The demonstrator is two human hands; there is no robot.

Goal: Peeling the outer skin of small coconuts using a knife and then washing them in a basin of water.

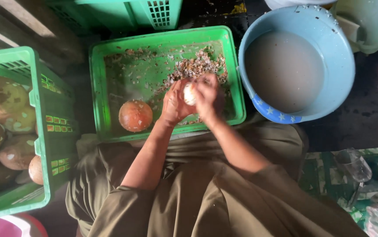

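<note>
Over the shallow green tray [99, 87], both hands meet around a small pale egg [189, 93]. Left hand [174, 105] cups it from the side, fingers curled tight on it; right hand [210, 96] closes over it from the other side, so only a sliver of white shows between them. Bits of broken shell [193, 66] lie heaped in the tray beneath, and a round brown egg [135, 116] sits apart near its front edge. Just beside the tray stands a blue basin [342, 66] of cloudy water.
</note>
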